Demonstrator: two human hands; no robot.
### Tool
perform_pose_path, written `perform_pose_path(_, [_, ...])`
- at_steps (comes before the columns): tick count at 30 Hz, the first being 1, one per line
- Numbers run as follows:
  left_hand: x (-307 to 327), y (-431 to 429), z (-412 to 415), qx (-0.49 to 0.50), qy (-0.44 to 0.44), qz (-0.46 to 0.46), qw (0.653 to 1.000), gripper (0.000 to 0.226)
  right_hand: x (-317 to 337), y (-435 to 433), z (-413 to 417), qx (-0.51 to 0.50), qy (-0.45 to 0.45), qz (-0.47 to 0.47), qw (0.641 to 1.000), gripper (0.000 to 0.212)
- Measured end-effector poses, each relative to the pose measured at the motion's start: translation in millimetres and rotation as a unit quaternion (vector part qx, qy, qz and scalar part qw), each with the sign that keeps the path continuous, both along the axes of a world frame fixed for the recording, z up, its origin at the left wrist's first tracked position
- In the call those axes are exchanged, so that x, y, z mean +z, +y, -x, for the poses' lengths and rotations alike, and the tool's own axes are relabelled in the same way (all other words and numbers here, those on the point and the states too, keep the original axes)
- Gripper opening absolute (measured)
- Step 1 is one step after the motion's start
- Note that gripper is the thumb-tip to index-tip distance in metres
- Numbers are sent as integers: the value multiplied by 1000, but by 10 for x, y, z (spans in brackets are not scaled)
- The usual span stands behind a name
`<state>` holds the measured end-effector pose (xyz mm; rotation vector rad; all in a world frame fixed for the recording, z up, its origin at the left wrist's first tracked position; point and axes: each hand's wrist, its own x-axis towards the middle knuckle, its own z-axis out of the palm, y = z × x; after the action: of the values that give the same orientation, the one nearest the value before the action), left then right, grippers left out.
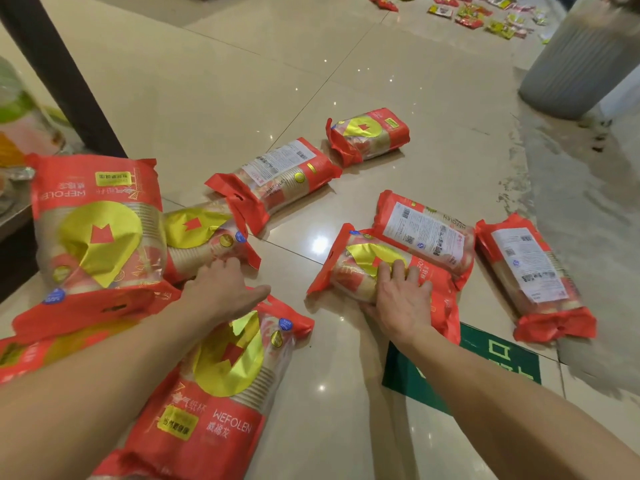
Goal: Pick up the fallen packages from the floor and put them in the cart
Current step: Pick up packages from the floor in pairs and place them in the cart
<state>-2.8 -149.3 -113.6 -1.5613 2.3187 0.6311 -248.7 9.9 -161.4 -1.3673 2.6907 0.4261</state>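
The cup pack (356,271) is red with a gold patch bearing a red crown shape, and clear film shows stacked paper cups. It lies on the floor (311,98) under the right grip (403,296), whose fingers curl over its top, holding it. Just beyond that grip, a second pack (429,233) shows barcodes and WEFOLEN. The left grip (221,289) rests wide on a third pack (197,233), thumb spread. Under the left forearm, a near pack (221,393) reads WEFOLEN. A green floor sign (502,362) lies by the right wrist.
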Motion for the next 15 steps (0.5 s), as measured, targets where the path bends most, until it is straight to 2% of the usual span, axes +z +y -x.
perform_pose_path(2, [-41,-42,-53,6,-7,2,1000,96,66,5,32,4,-13,33,999,81])
perform_pose_path(4, [-165,-166,-131,9,4,3,1000,107,165,-10,70,8,-20,70,997,79])
perform_pose_path(7, [-649,-465,-289,4,20,24,1000,121,375,-47,105,-11,-62,151,987,78])
perform_pose_path(10, [-477,-339,-298,3,8,17,1000,117,570,-56,118,-29,-100,209,972,76])
perform_pose_path(13, [-302,-193,-256,-1,-11,5,1000,102,732,-43,124,-62,-154,254,953,74])
perform_pose_path(15, [-306,-172,-269,-1,-8,-10,1000,101,800,-40,141,-90,-186,273,939,78])
